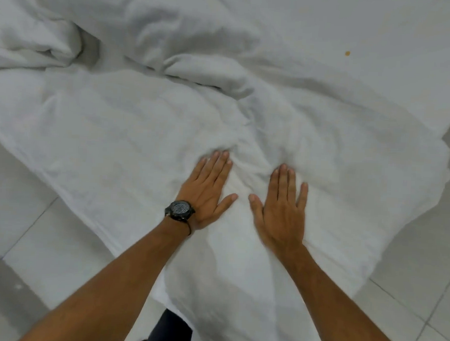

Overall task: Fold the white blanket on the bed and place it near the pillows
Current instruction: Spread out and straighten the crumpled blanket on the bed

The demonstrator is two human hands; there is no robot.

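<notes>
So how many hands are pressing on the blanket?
2. The left hand, wearing a black watch, and the right hand lie flat side by side on the white blanket.

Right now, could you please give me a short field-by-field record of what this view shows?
left hand: flat on the blanket, fingers straight, black watch on the wrist
right hand: flat on the blanket beside the left
blanket: white, spread near the hands, bunched farther back
stain: small orange spot on the sheet
floor: pale tiles
pillows: not in view
</notes>
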